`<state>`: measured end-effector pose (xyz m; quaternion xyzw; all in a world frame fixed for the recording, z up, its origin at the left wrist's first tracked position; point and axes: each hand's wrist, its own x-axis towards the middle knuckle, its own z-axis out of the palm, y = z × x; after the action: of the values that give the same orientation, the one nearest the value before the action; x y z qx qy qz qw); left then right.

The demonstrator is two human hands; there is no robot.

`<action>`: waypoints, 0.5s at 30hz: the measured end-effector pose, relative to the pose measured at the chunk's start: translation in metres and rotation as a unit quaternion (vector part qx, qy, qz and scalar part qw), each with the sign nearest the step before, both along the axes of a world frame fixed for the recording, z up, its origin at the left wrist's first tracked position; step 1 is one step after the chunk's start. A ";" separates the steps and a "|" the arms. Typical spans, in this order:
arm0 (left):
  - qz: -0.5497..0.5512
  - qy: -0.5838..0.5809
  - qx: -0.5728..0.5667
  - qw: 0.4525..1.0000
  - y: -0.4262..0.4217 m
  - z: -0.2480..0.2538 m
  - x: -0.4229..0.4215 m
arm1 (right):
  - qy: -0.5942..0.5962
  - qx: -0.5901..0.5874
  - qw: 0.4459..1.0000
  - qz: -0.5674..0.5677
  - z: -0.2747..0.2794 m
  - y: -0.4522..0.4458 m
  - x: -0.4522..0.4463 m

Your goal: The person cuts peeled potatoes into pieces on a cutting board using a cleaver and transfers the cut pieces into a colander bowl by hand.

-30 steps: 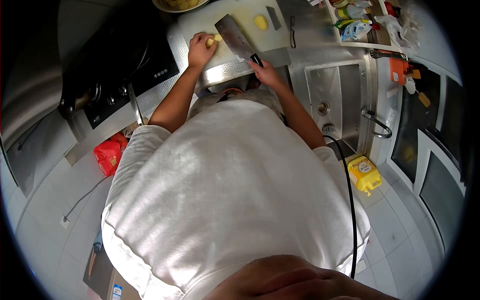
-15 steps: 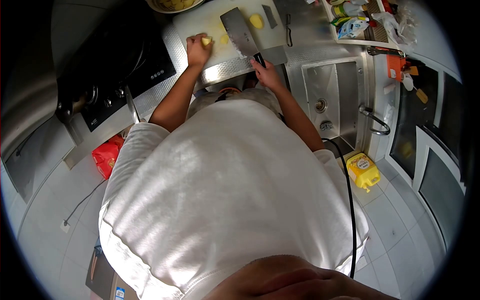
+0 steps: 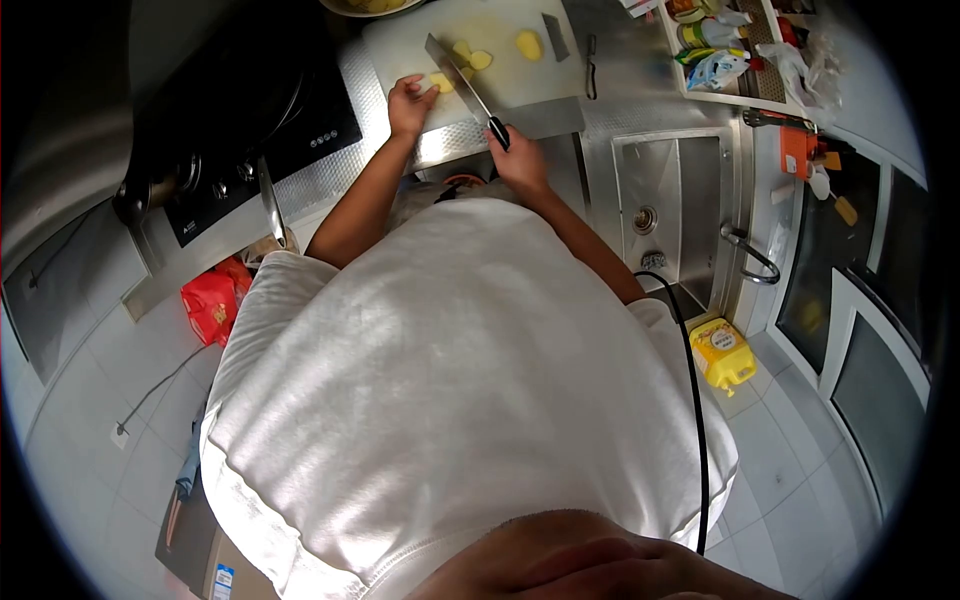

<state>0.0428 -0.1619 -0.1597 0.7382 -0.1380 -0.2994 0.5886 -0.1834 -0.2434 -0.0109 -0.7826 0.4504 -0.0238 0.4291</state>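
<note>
My right hand (image 3: 518, 158) grips the black handle of a cleaver (image 3: 460, 78). Its blade stands edge down over the white cutting board (image 3: 400, 45), seen nearly from its spine. To the left of the blade, my left hand (image 3: 408, 106) has its fingers curled at a peeled potato piece (image 3: 442, 83), with thumb and fingertips against its near side. Cut potato pieces (image 3: 480, 60) lie just right of the blade and by its tip. A larger peeled potato (image 3: 528, 44) rests farther right on the board.
A flat dark blade-like strip (image 3: 555, 37) and a black peeler-like tool (image 3: 591, 68) lie to the right. The steel sink (image 3: 650, 180) is right, the black cooktop (image 3: 270, 110) left. A bowl (image 3: 375, 8) of potato pieces stands at the back. A metal utensil (image 3: 270, 205) projects by my left arm.
The cleaver has turned from lying flat-side up to edge down and moved left among the potato pieces. More pieces now lie beside the blade. The view has shifted slightly.
</note>
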 end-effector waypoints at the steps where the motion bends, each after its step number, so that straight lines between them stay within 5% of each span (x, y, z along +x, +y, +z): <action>1: -0.016 -0.079 0.019 0.997 -0.003 -0.006 0.004 | -0.019 0.002 0.999 -0.025 -0.002 0.002 -0.001; 5: -0.043 -0.071 0.050 0.995 -0.012 0.002 0.008 | -0.031 0.000 0.998 -0.048 0.003 -0.002 -0.004; 10: -0.044 0.101 -0.020 0.994 -0.020 -0.003 0.006 | -0.014 -0.009 0.999 -0.037 0.001 0.000 -0.007; 15: -0.109 0.046 -0.019 0.993 -0.022 -0.015 0.007 | -0.026 0.004 0.998 -0.063 -0.005 0.000 -0.010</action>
<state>0.0503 -0.1842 -0.1747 0.6929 -0.1961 -0.3925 0.5722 -0.1933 -0.2439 -0.0155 -0.7502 0.4871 -0.0693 0.4416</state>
